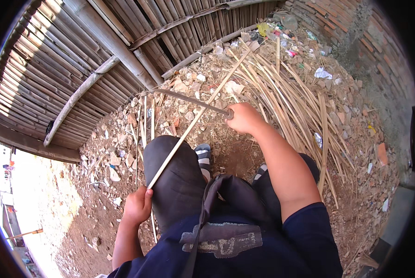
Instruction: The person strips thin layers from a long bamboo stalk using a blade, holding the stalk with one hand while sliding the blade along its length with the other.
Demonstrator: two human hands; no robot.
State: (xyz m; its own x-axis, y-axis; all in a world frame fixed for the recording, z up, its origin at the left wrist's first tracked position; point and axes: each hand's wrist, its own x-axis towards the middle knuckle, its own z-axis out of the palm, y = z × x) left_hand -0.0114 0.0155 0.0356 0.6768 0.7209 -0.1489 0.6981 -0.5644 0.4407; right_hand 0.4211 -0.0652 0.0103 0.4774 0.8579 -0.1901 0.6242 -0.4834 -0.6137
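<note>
A long, pale bamboo strip runs slantwise in front of the person, its near end at the left hand and its far end out toward the rubble beyond the feet. The left hand has its grip closed around that near end, thumb along the strip, low beside the left thigh. The strip passes over this thigh, which probably gives it a prop and lets one hand steady the whole length.

The right hand has its grip clenched on the handle of a long knife, the handle itself mostly hidden in the fist. The blade points left and crosses the strip beyond the knees; whether the two touch cannot be told. With the arm reaching forward, the edge seems to be held well clear of the legs and the left fingers.

A few narrow strips lie beside the left knee. Ahead and to the right, a larger heap of strips lies roughly lengthwise together, perhaps so that single pieces come away easily, within the right arm's reach. Around it spread stony ground and scattered litter, bounded by a bamboo wall and a brick wall.
</note>
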